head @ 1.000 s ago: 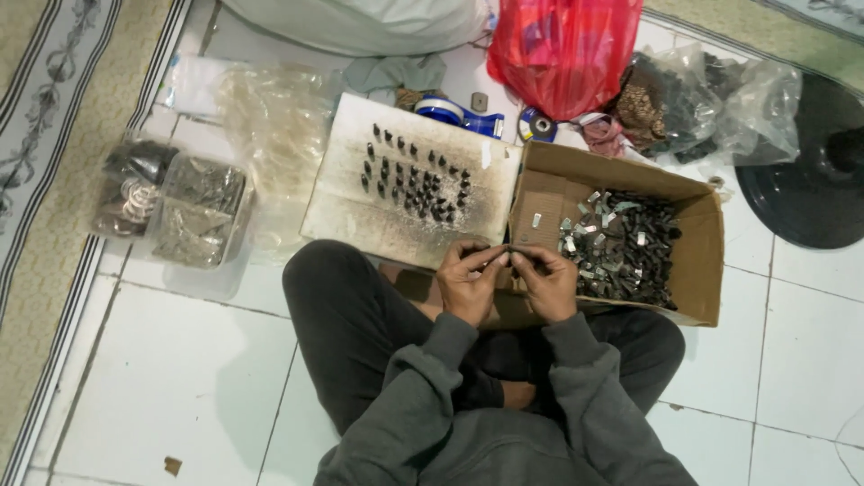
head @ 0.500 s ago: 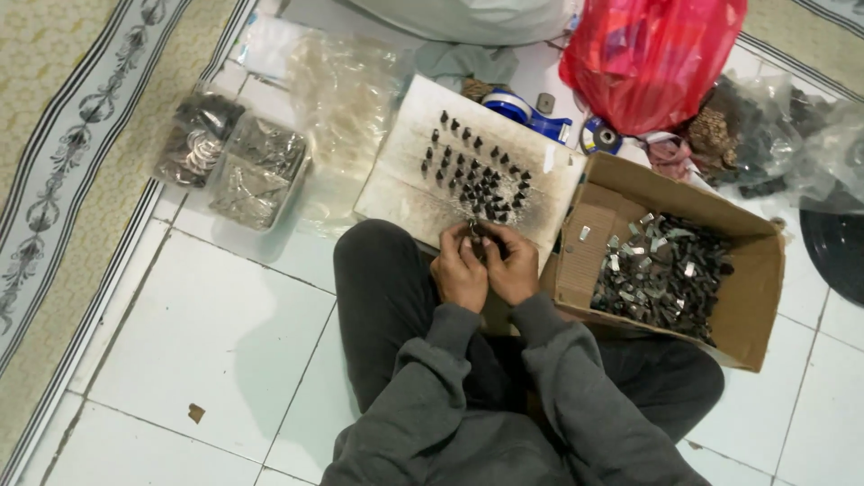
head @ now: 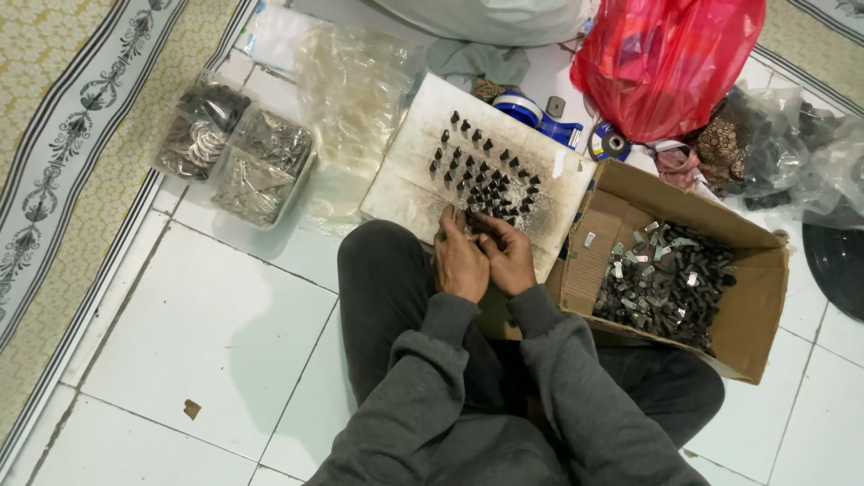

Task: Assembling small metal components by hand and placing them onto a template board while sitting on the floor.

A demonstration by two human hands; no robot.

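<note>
Both hands, left (head: 462, 263) and right (head: 507, 259), pinch a small part, unclear, at the board (head: 405, 171) bearing upright pieces (head: 486, 180); box (head: 747, 306) at frame right holds many more.

White glazed floor tiles (head: 207, 333) with dark grout lines cover the ground. A patterned cream rug (head: 63, 135) with a grey bordered edge lies along the left.

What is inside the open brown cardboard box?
The open brown cardboard box holds a heap of small grey metal pieces; whatever lies beneath the heap is covered.
</note>
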